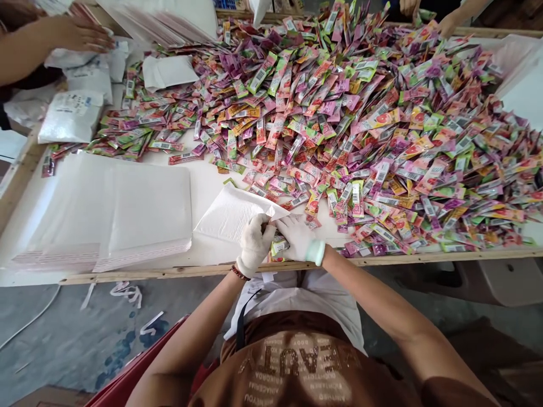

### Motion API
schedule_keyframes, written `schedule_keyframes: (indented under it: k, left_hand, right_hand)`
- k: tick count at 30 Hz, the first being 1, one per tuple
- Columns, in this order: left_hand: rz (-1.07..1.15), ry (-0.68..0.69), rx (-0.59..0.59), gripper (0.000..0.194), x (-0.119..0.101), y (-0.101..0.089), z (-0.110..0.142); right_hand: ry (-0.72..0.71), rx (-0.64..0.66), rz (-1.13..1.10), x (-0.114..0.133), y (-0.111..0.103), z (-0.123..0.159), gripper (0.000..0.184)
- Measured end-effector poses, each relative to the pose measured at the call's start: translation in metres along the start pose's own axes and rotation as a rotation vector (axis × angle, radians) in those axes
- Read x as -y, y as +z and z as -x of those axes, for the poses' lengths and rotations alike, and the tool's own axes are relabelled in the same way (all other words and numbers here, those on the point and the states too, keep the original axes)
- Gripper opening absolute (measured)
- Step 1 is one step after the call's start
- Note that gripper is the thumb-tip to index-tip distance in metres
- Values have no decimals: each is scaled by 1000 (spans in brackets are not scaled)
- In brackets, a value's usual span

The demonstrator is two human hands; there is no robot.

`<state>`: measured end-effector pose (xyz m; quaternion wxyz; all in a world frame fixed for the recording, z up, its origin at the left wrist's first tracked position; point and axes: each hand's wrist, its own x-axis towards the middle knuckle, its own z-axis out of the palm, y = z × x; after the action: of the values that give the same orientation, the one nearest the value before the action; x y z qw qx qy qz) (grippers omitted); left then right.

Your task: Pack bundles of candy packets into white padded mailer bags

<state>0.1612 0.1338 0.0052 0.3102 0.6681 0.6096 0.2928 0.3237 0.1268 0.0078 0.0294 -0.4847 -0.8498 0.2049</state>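
Observation:
A white padded mailer [231, 213] lies on the table in front of me, its open end toward the right. My left hand [255, 243], in a white glove, pinches that end between thumb and fingers. Close beside it, my right hand [299, 237], gloved too, lies flat with its fingers stretched out against the corner of the mailer. A few stick sachets [279, 247] show below and between the hands. What is inside the mailer is hidden.
A large heap of colourful stick sachets [322, 113] covers the table's middle and right. Fanned flat mailers [148, 203] lie at left, with filled mailers [72, 116] behind them. A wooden rail [169, 274] edges the table. Other people's hands [80, 37] work at the far side.

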Motion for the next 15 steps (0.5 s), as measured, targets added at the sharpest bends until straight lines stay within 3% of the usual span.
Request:
schedule_keyframes:
  k: [4,10,15]
  left_hand:
    - [-147,106,57,15,6,-11,-5]
    - [-471,251,113,22,9,-36,-6]
    - [-481,229,0,22,-7,-25,4]
  right_hand:
    - [52,-50,-13,-1,4,0,62]
    - [226,-7,41,11,5,-12,40]
    - [266,5,140,23,9,-26,39]
